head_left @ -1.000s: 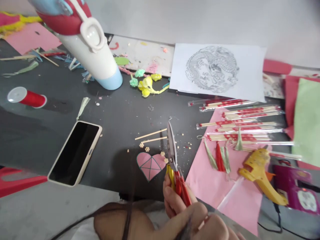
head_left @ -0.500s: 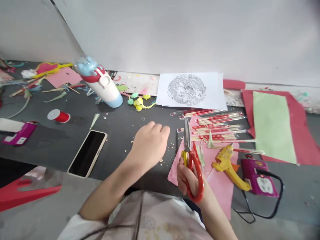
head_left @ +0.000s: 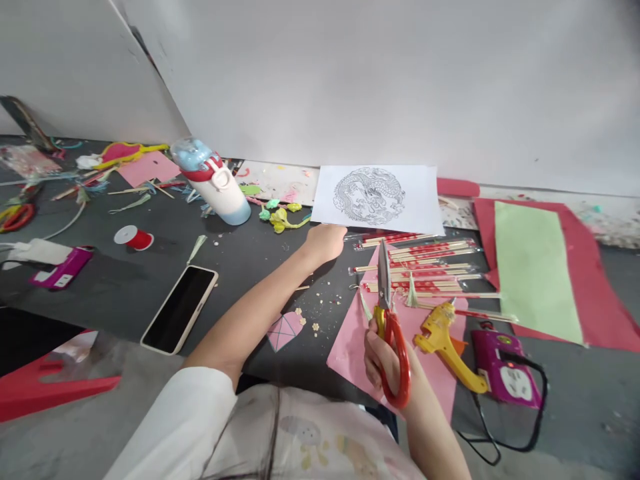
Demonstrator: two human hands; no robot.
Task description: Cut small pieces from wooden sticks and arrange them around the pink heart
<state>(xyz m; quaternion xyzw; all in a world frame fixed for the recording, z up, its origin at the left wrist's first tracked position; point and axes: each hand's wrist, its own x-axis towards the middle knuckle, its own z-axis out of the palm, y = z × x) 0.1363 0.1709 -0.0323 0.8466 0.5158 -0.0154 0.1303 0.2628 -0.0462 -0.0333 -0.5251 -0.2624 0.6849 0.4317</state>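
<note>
My right hand (head_left: 383, 360) grips red-handled scissors (head_left: 395, 353), blades pointing up and away over the pink paper (head_left: 350, 347). Stretched forward, my left hand (head_left: 326, 244) is closed at the lower left corner of the white sheet with a dragon print (head_left: 373, 197); whatever its fingers hold, if anything, is hidden. Just right of it lie wrapped red and white sticks (head_left: 430, 257). Below my left forearm rests a small pink paper piece (head_left: 285, 331) with crossed lines, beside tiny flower shapes (head_left: 315, 327). A pale green tassel (head_left: 411, 292) lies among the sticks.
A yellow glue gun (head_left: 443, 337) and purple power block (head_left: 505, 367) with a black cable sit at right, near green paper (head_left: 540, 267). At left are a phone (head_left: 180, 310), red thread spool (head_left: 134, 238), bottle (head_left: 215, 183) and second purple block (head_left: 63, 268).
My left hand has moved forward to the corner of the printed sheet, uncovering the small pink piece and flower shapes. My right hand still holds the scissors. The view has shifted slightly.
</note>
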